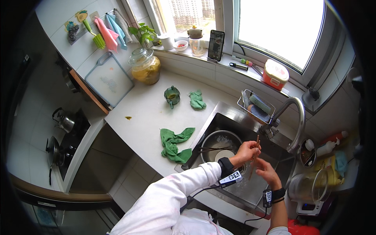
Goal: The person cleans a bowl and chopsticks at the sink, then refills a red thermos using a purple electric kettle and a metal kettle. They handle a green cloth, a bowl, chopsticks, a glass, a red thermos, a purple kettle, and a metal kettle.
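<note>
My left hand (pixel 246 153) grips a pair of brown chopsticks (pixel 254 164) near their upper ends, over the stainless steel sink (pixel 235 188). Close to their lower part is my right hand (pixel 268 172), its fingers partly curled; whether it touches them is unclear. A round metal basin (pixel 207 139) stands in the sink beneath my left arm. More dark chopsticks (pixel 213 149) lie across the basin, and a pale round dish (pixel 223 155) sits inside, partly hidden by my wrist. The curved faucet (pixel 299 111) rises at the back right of the sink.
On the counter are a green cloth (pixel 174 145), a lighter green cloth (pixel 197 100), a green glass cup (pixel 171 96) and a lidded glass jar (pixel 145 69). A wire rack (pixel 255 107) with sponges hangs behind the sink. A clear pitcher (pixel 311 186) stands right of it.
</note>
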{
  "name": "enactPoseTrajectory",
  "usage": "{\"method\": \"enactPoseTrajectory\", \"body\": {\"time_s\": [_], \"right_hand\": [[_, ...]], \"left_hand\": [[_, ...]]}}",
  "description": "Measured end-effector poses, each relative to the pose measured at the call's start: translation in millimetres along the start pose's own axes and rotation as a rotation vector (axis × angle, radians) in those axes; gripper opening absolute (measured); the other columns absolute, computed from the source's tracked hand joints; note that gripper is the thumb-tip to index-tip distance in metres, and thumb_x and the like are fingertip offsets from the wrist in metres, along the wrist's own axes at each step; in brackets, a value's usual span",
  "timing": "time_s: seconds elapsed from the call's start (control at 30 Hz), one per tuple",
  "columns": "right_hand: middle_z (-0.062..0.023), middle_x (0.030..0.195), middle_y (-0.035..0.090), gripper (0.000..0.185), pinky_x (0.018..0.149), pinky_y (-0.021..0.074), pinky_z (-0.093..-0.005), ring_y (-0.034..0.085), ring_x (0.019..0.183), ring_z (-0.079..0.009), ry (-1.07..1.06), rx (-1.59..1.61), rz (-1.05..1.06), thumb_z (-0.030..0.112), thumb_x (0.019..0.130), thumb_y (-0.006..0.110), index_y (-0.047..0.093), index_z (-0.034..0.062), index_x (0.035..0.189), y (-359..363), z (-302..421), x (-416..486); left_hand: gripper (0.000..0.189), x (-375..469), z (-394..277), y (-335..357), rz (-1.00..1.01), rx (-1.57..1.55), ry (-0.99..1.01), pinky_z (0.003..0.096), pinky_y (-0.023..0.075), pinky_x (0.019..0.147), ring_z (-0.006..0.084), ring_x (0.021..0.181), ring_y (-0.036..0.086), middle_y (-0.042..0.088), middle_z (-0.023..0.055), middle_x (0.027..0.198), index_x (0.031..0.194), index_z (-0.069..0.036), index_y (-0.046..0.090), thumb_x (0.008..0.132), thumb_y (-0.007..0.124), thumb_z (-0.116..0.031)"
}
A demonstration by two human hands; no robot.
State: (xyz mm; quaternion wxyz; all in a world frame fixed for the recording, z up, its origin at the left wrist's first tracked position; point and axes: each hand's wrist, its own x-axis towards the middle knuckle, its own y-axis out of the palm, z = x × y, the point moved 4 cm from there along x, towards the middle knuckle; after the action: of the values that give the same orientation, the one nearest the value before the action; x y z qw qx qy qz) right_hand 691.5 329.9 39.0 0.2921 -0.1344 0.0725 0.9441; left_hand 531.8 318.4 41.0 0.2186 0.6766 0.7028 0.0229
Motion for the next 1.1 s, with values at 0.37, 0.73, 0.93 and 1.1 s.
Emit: {"method": "enactPoseTrajectory", "body": {"time_s": [0.37,0.73,0.93,1.1], "right_hand": [[-0.0019,0.06,0.055,0.013,0.038,0.0465,-0.0226,0.059,0.048,-0.0108,-0.076,-0.277,-0.464,0.004,0.091,0.045,0.057,0.0,0.089,55.0,19.7,42.5],[-0.0046,0.066,0.058,0.017,0.044,0.0522,-0.0277,0.061,0.053,-0.0153,0.046,0.063,-0.247,0.011,0.095,0.045,0.055,0.0016,0.086,175.0,72.1,108.5],[-0.006,0.07,0.061,0.025,0.046,0.052,-0.0263,0.061,0.053,-0.0144,-0.054,0.174,-0.175,0.019,0.097,0.045,0.057,0.0001,0.085,241.6,99.1,174.5],[-0.0097,0.082,0.064,0.022,0.051,0.053,-0.025,0.063,0.064,-0.0136,-0.042,-0.089,-0.381,0.01,0.091,0.052,0.056,-0.0045,0.106,263.8,94.6,189.7]], "left_hand": [[0.038,-52.6,1.2,-51.7,-0.016,0.097,-0.362,0.0324,0.0421,0.075,0.0124,0.087,0.05,0.054,-0.0003,0.101,0.125,-0.007,0.048,0.096,0.049,-0.031],[0.02,-67.6,-66.2,-154.4,-0.026,-0.104,-0.065,0.0325,0.047,0.074,0.0132,0.08,0.056,0.059,0.0043,0.09,0.101,-0.005,0.055,0.098,0.044,-0.021],[0.018,-91.3,-88.9,-229.2,0.092,-0.029,-0.089,0.0263,0.0447,0.048,0.0123,0.054,0.054,0.059,0.0071,0.074,0.103,-0.001,0.052,0.097,0.04,-0.013],[0.016,-61.9,-177.3,-382.6,-0.298,0.31,0.098,0.0354,0.0515,0.054,0.0161,0.063,0.064,0.064,0.009,0.073,0.093,-0.001,0.056,0.093,0.048,-0.015]]}}
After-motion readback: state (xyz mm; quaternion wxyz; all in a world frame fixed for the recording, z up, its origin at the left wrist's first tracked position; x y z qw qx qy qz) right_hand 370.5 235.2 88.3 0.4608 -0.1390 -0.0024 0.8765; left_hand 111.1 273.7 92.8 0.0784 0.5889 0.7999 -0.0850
